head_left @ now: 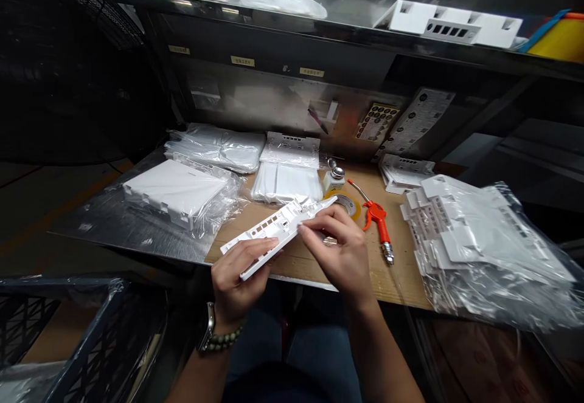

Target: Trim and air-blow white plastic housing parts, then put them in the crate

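A long white plastic panel is held above the front edge of the surface, tilted up to the right. The left hand is closed around its lower end, fingers curled over the face. The right hand is pinched on its middle edge. An orange air gun is seen just beside the right hand, and bagged white parts are stacked further right

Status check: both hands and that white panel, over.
Left hand grips white plastic panel at its near end. Right hand pinches its far edge. Panel held tilted above the bench edge. Orange air gun lies just right, apart.
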